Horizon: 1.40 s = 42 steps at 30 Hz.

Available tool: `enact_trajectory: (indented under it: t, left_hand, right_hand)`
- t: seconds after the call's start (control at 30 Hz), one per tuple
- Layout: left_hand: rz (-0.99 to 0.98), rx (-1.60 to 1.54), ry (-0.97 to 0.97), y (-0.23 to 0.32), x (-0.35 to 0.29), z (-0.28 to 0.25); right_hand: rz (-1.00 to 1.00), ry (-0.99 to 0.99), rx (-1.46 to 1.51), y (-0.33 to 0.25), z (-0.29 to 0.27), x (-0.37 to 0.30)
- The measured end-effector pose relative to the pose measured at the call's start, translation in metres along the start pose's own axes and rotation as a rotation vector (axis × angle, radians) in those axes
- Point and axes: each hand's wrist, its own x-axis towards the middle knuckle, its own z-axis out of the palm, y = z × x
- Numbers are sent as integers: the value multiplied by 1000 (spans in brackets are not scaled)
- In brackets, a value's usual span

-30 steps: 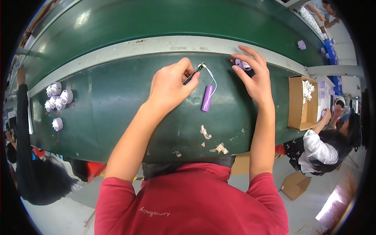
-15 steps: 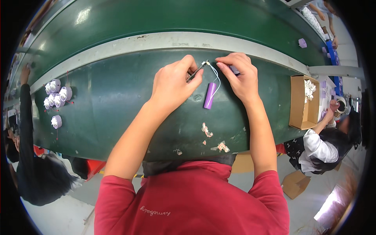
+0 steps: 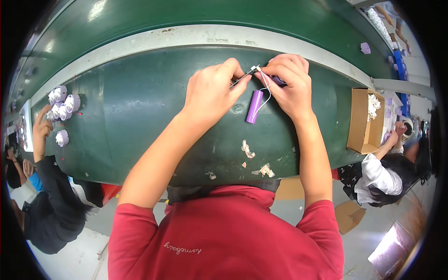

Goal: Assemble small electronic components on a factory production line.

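Observation:
My left hand [image 3: 212, 88] pinches a thin dark piece like a small circuit board [image 3: 241, 79] between thumb and fingers. At the board's far tip is a small white connector [image 3: 254, 68], and two pale wires [image 3: 269, 93] run from there to a purple cylindrical battery [image 3: 254, 107] lying on the green tabletop [image 3: 205, 144]. My right hand [image 3: 293, 88] is closed, its thumb and forefinger at the connector end. Partly hidden under its fingers is a dark purple object [image 3: 279, 81]; what the fingertips grip is too small to tell.
Several purple-and-white round pieces [image 3: 70, 103] with red wires stand at the left, where a co-worker's hand [image 3: 42, 126] reaches in. An open cardboard box [image 3: 357, 121] holds white pieces at the right. Scraps [image 3: 266, 171] lie near the front edge, and a pale rail [image 3: 205, 36] crosses the back.
My right fingertips have come up against the connector end of the board, closing the gap between my hands. At left, the co-worker's hand has moved in beside the purple-and-white pieces.

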Motion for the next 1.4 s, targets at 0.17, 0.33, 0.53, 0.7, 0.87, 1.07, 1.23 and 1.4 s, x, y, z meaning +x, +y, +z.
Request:
enact_trajectory:
  t: [0.17, 0.33, 0.53, 0.7, 0.87, 1.07, 1.23, 1.4]
  left_hand:
    - [23, 14, 9, 0, -1, 1]
    - [69, 25, 35, -2, -2, 1]
    - [105, 24, 33, -5, -1, 1]
    - [143, -5, 34, -4, 1, 0]
    - [182, 27, 41, -5, 0, -2]
    - [199, 24, 32, -5, 1, -3]
    - [199, 28, 21, -6, 1, -3]
    - [210, 28, 22, -5, 1, -4]
  right_hand:
    - [5, -12, 20, 3, 1, -2]
    - [-10, -15, 1, -1, 0, 0]
    - [27, 5, 53, 3, 5, -4]
    - [11, 5, 19, 3, 3, -3]
    - [35, 40, 4, 2, 1, 0]
    - [33, 62, -39, 2, -2, 2]
    - [49, 59, -39, 5, 0, 0]
    - [72, 63, -22, 3, 0, 1]
